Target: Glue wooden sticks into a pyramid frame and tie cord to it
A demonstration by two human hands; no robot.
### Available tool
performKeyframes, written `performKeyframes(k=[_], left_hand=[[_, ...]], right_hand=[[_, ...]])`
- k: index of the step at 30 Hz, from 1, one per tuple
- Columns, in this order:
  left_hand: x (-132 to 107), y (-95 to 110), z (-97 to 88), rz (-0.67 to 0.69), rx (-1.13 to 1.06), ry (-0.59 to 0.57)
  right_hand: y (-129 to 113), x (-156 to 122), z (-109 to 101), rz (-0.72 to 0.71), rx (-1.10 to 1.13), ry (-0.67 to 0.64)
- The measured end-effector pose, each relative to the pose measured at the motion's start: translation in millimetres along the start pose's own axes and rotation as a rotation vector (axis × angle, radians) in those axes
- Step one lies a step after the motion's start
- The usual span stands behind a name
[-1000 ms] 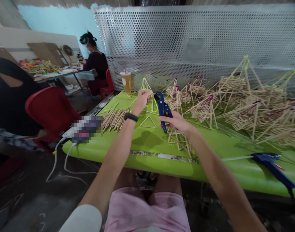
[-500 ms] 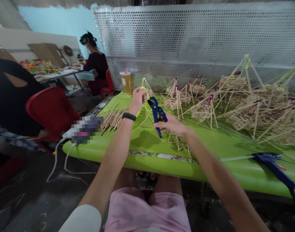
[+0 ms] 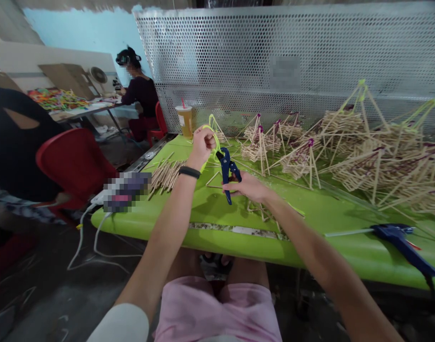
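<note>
My left hand [image 3: 202, 146] is closed on a looped neon-yellow cord [image 3: 216, 137], which arcs over the fingers and hangs below them. My right hand [image 3: 249, 185] grips a dark blue hand cutter [image 3: 225, 166] by its handles, with the jaws pointing up. Those jaws sit right beside the cord, just right of my left fingers; whether they touch it I cannot tell. Beneath the hands, a few thin sticks form a triangle [image 3: 213, 180] on the green tabletop [image 3: 210, 209]. A stick frame [image 3: 262, 210] lies partly hidden under my right wrist.
Loose sticks [image 3: 165, 175] lie at left, near a power strip [image 3: 108, 187]. Behind stands a drink cup [image 3: 185, 121]. Stacked stick pyramids [image 3: 303, 156] fill the right side. A blue glue gun [image 3: 404, 244] rests at the right front edge. A co-worker [image 3: 139, 95] sits at another table.
The cutter and my right hand have shifted slightly left and down, and the cutter is more upright. More of the cord loop shows above my left hand. A yellow-green strand appears beside my right forearm.
</note>
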State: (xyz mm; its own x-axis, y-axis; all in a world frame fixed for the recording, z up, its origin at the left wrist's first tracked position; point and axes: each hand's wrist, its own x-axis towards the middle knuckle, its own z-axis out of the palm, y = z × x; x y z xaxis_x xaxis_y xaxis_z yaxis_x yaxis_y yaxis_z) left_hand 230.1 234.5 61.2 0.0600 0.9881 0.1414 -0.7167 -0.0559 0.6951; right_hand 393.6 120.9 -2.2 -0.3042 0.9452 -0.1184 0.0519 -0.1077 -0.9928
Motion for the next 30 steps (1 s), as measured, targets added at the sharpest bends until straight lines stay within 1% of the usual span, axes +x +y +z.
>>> performKeyframes(k=[4, 8, 12, 16, 19, 21, 26, 30], left_hand=[[-6.5, 4.3, 5.5, -0.045, -0.012, 0.003], [-14.8, 8.4, 9.8, -0.077, -0.007, -0.037], [-22.9, 13.8, 13.2, -0.07, -0.011, -0.069], [-26.5, 16.9, 14.7, -0.059, -0.011, -0.084], [-22.8, 15.8, 12.9, -0.026, 0.012, -0.077], [-17.0, 13.6, 10.5, 0.011, 0.045, -0.053], [1.9, 4.8, 2.2, 0.123, 0.105, 0.041], [13.0, -2.4, -6.0, 0.185, 0.106, 0.106]], right_hand=[[1.1, 1.1, 1.5, -0.001, -0.019, 0.01], [4.5, 5.4, 4.2, -0.025, 0.01, 0.038], [3.6, 9.0, 3.4, -0.066, 0.086, 0.129], [-2.7, 10.0, -4.4, -0.112, 0.125, 0.213], [-7.4, 10.5, -12.3, -0.144, 0.161, 0.268], [-9.8, 11.0, -16.8, -0.161, 0.198, 0.279], [-14.3, 10.3, -22.9, -0.191, 0.276, 0.257], [-16.1, 6.6, -24.9, -0.223, 0.246, 0.211]])
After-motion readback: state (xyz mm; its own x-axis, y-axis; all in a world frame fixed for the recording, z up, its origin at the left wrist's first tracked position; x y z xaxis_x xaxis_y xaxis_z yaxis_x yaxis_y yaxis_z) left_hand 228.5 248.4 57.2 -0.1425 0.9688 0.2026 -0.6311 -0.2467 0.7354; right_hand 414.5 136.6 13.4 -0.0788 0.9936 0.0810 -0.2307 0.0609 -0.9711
